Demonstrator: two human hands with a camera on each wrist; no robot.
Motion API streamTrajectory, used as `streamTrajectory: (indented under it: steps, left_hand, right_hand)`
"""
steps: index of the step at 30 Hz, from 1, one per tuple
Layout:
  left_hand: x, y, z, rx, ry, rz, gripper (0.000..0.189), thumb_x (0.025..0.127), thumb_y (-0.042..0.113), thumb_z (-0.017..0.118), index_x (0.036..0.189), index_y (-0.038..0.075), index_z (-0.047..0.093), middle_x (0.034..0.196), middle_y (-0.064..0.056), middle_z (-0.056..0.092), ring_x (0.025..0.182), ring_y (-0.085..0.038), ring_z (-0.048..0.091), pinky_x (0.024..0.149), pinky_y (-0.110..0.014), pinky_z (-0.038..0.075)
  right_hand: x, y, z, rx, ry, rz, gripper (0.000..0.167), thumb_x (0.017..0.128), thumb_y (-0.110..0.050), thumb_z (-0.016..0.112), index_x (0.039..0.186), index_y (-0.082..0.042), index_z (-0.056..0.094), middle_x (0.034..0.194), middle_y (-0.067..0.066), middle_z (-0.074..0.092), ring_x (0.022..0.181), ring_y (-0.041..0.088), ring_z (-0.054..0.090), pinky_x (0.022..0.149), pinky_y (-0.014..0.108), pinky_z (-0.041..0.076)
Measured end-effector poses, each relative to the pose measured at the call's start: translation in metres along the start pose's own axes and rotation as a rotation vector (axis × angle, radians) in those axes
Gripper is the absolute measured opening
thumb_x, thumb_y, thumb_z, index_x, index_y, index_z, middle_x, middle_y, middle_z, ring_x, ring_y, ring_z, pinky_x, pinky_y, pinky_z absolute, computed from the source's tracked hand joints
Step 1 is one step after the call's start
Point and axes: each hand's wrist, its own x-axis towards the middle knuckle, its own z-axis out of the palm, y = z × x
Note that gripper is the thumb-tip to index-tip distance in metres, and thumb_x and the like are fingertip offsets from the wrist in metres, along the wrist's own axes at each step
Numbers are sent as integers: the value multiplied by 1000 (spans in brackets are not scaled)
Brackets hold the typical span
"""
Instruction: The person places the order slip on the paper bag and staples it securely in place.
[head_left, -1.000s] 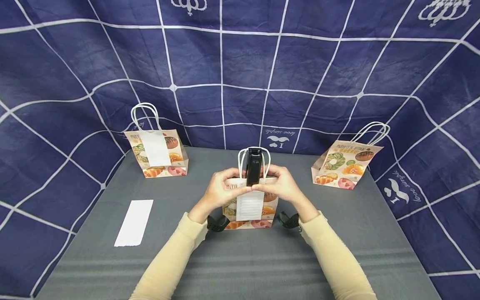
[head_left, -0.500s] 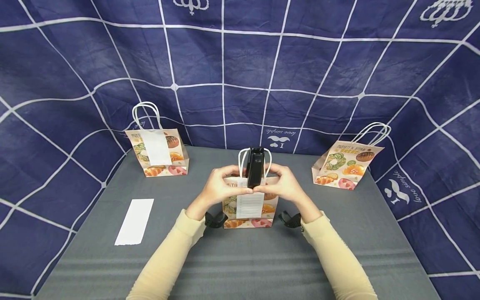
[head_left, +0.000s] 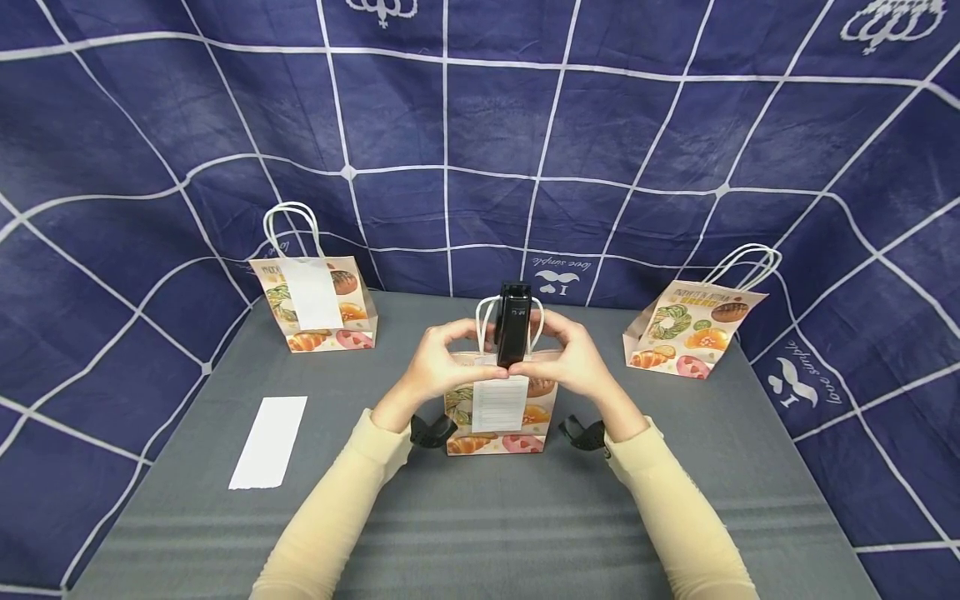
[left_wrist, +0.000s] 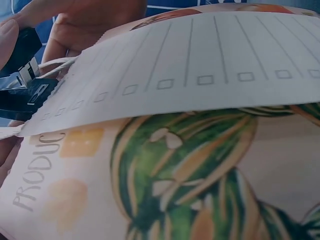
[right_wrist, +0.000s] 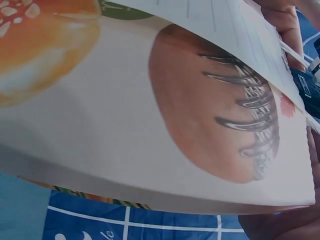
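Observation:
A black stapler [head_left: 513, 325] stands between the white handles of the middle paper bag [head_left: 459, 408], at its top edge. My left hand [head_left: 437, 367] and right hand [head_left: 579, 360] grip it from both sides, thumbs in front meeting at its lower end, fingers behind. A lined white paper slip [head_left: 499, 406] lies over the bag's front. In the left wrist view, the stapler [left_wrist: 30, 95] sits at the upper edge of the slip [left_wrist: 165, 65], a thumb against it. The right wrist view shows the bag's printed bread [right_wrist: 210, 105], the stapler partly cut off at the right border.
Another bag [head_left: 356, 312] with a white slip [head_left: 311, 293] on its front stands at the back left. A third bag [head_left: 693, 329] leans at the back right. One loose white slip [head_left: 268, 442] lies on the grey tabletop [head_left: 480, 533]. Blue cloth [head_left: 487, 125] hangs behind.
The stapler has risen slightly and shifted a little right between the handles. Both hands have moved up with it, their fingers spread a bit wider. The other bags and loose slip are unchanged.

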Motion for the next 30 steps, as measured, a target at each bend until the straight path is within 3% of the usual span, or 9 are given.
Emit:
streamTrajectory:
  steps: [2,9,12,15,20,24,30]
  left_hand:
    - [1,1,0,-11,-5,1,44,60,-3,86,99,-8,66,85,-20,67,81,-31,63,83,-36,49]
    - [5,4,-2,-32,-8,3,44,60,-5,85,100,-9,66,87,-21,67,85,-37,62,84,-41,48]
    - [6,5,-3,-29,-11,-4,45,60,-5,85,100,-9,66,88,-20,68,86,-36,63,85,-41,48]
    - [6,5,-4,-29,-11,1,44,61,-4,85,100,-9,66,88,-20,68,85,-35,62,84,-40,48]
    - [7,4,-5,-31,-5,20,43,62,-5,84,100,-8,66,90,-19,68,86,-35,62,82,-41,48]
    - [7,4,-5,-33,-11,26,43,62,-5,84,101,-8,66,91,-19,68,86,-36,62,82,-41,48]
    - [7,3,-6,-23,-12,22,45,63,-5,84,104,-8,65,96,-18,68,87,-26,62,83,-38,48]
  right_hand:
    - [1,-1,0,-2,13,-22,70,61,3,86,124,-1,55,100,7,65,93,17,61,89,34,45]
    - [6,-3,-1,153,4,-153,96,59,14,82,141,-10,37,115,-4,62,100,14,59,85,27,49]
    - [9,-5,-1,161,-4,-216,96,57,17,81,139,-13,41,122,-3,58,101,16,58,91,30,45]
    - [12,-6,0,156,2,-262,87,58,16,82,134,-6,45,126,1,54,105,17,56,93,31,43]
    - [15,-7,1,134,21,-307,82,63,6,84,133,6,41,130,6,49,110,19,50,93,31,40]
    - [18,-9,1,145,-4,-312,81,67,-7,85,133,6,40,129,8,47,111,21,49,93,30,39]
    - [20,-8,4,161,24,-358,80,70,-27,84,130,5,44,126,8,43,106,19,44,87,31,39]
